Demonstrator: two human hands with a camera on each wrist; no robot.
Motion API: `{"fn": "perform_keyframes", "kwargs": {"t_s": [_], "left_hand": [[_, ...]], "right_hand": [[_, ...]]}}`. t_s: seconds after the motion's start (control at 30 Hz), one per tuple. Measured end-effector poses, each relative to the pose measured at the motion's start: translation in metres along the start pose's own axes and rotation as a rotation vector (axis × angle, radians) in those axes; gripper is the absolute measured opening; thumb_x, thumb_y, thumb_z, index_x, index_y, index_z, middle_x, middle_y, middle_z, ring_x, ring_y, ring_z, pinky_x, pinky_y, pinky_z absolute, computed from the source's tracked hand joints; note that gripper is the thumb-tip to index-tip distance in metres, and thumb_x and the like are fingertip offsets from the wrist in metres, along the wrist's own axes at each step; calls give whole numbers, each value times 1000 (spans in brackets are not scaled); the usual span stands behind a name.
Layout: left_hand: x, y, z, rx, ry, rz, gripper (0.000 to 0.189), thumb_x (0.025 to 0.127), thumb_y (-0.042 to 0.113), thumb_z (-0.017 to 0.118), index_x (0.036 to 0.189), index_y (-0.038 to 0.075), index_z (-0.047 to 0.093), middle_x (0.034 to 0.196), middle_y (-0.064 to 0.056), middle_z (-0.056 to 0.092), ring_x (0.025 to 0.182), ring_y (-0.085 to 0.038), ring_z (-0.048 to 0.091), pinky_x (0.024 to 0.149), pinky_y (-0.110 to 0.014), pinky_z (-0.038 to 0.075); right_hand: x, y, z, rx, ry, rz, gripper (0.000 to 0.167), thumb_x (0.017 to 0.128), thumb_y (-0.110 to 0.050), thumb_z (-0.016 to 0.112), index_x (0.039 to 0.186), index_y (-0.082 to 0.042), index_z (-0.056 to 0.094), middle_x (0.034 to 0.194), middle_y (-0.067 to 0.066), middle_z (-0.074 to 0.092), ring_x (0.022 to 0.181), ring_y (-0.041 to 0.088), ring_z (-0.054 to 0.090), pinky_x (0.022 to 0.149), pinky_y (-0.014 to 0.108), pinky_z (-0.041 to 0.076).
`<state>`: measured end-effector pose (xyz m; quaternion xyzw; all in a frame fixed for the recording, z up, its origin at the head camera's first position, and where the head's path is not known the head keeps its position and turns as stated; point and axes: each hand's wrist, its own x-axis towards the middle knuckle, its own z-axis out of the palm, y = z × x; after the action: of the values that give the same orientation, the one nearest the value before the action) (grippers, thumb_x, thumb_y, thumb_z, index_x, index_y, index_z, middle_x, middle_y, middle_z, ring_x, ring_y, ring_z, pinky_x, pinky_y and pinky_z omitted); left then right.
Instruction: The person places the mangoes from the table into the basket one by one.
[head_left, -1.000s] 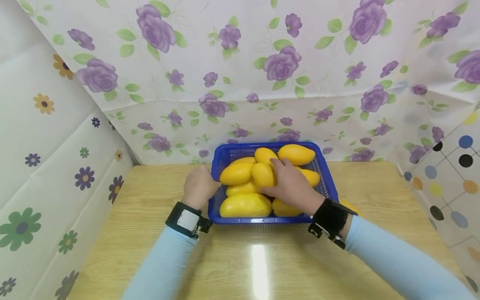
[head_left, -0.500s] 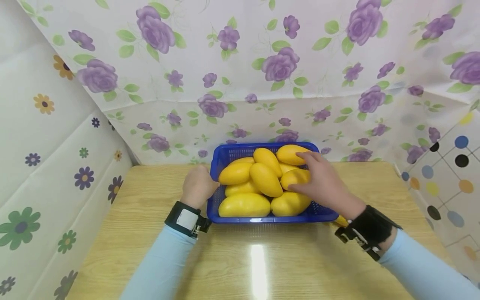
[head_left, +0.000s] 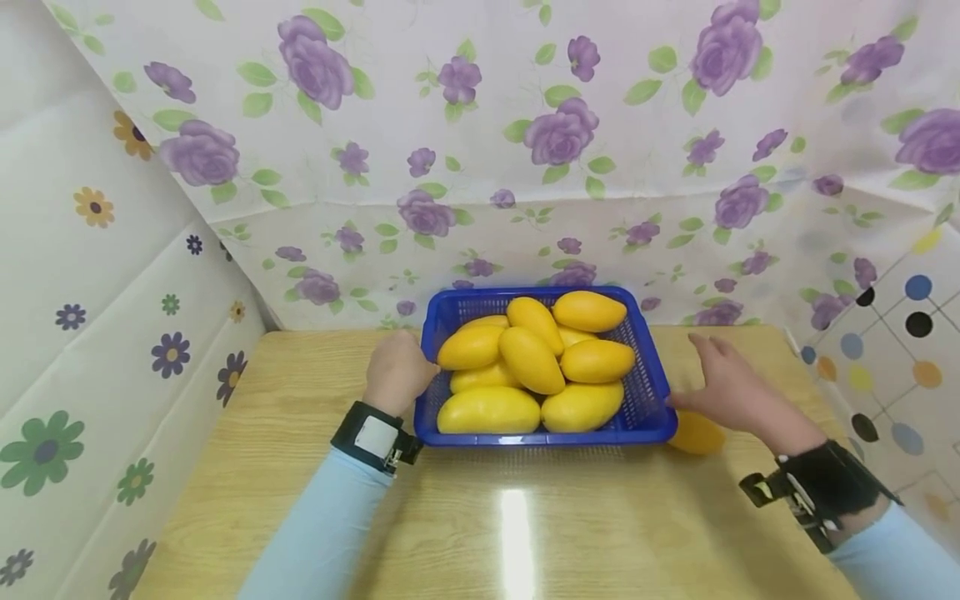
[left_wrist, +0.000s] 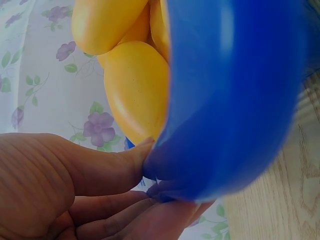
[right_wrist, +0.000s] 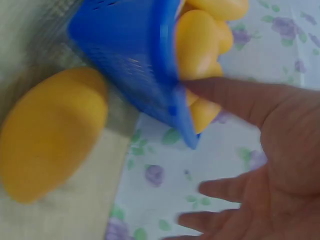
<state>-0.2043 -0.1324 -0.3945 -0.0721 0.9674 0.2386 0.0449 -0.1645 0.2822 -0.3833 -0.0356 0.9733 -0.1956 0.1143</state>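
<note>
A blue plastic basket (head_left: 525, 439) with perforated walls holds several yellow mangoes (head_left: 531, 360), piled in its middle. My left hand (head_left: 397, 373) grips the basket's left rim; in the left wrist view the thumb and fingers (left_wrist: 115, 170) pinch that rim from both sides. My right hand (head_left: 731, 392) is spread, holding nothing, just right of the basket. One loose mango (head_left: 697, 433) lies on the table beside the basket's right wall, below the right hand and partly hidden by it. The right wrist view shows this loose mango (right_wrist: 55, 132) whole, apart from the fingers.
The wooden table (head_left: 450, 525) reaches a back wall covered in purple-flowered sheeting (head_left: 480, 150). Flower-printed sheeting (head_left: 112, 333) stands at the left, dotted sheeting (head_left: 892, 350) at the right.
My right hand has let go of a mango in the basket's middle, passed over the right-hand mangoes and moved right, outside the basket. The left hand has stayed on the rim.
</note>
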Motion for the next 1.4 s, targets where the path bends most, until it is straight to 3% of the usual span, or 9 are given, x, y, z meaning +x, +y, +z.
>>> {"fn": "perform_keyframes", "kwargs": {"t_s": [0.13, 0.4, 0.57, 0.7, 0.87, 1.0, 1.1, 1.23, 1.4], "left_hand": [[1, 0, 1, 7, 0, -3, 32, 74, 22, 77, 94, 1, 64, 82, -10, 63, 65, -22, 60, 47, -25, 46], [0, 1, 0, -4, 0, 3, 29, 75, 21, 76, 91, 1, 64, 80, -10, 63, 63, -21, 60, 46, -25, 46], [1, 1, 0, -10, 12, 12, 26, 74, 21, 76, 87, 1, 65, 77, -10, 62, 61, -21, 60, 45, -25, 45], [2, 0, 0, -14, 13, 7, 26, 75, 22, 76, 86, 2, 64, 76, -10, 62, 60, -21, 60, 44, -24, 44], [1, 0, 0, -16, 5, 14, 25, 75, 22, 76, 85, 2, 64, 75, -10, 62, 58, -20, 60, 42, -24, 44], [0, 1, 0, -10, -1, 18, 26, 75, 22, 76, 85, 2, 64, 75, -10, 62, 59, -20, 60, 43, -24, 44], [-1, 2, -1, -10, 6, 24, 26, 74, 22, 76, 85, 2, 64, 75, -10, 62, 58, -20, 60, 43, -24, 44], [-2, 2, -1, -7, 13, 24, 25, 74, 23, 77, 81, 2, 65, 71, -9, 62, 55, -19, 60, 40, -23, 44], [-2, 2, -1, -6, 16, 31, 23, 74, 22, 76, 78, 2, 64, 68, -9, 61, 54, -19, 59, 40, -22, 43]], "right_hand": [[-5, 7, 11, 33, -108, 12, 124, 67, -68, 68, 145, 10, 10, 142, 40, 21, 125, 57, 26, 97, 68, 31], [-4, 11, 17, 53, -125, 25, 123, 67, -71, 65, 145, 8, 13, 142, 39, 24, 125, 56, 30, 94, 67, 35], [-2, 20, 18, 80, -178, 32, 113, 70, -71, 61, 144, 5, 23, 143, 36, 28, 125, 55, 33, 92, 65, 39], [3, 39, 23, 138, -252, 17, 99, 75, -69, 58, 145, -6, 30, 146, 30, 28, 128, 55, 30, 91, 66, 39], [5, 69, 35, 201, -316, -54, 89, 75, -57, 68, 146, -18, 30, 150, 26, 23, 132, 56, 21, 93, 70, 33], [3, 81, 48, 183, -301, -88, 98, 68, -51, 77, 144, -11, 32, 143, 27, 37, 126, 49, 38, 95, 62, 38], [5, 81, 58, 111, -242, -121, 99, 63, -55, 79, 140, -7, 39, 124, 14, 57, 103, 29, 55, 88, 46, 46], [12, 77, 66, 34, -172, -143, 87, 61, -56, 80, 128, -9, 51, 100, 0, 62, 82, 16, 51, 74, 33, 42], [15, 76, 70, -35, -105, -116, 75, 60, -54, 80, 113, -6, 58, 88, 0, 62, 74, 16, 51, 68, 30, 41]]}}
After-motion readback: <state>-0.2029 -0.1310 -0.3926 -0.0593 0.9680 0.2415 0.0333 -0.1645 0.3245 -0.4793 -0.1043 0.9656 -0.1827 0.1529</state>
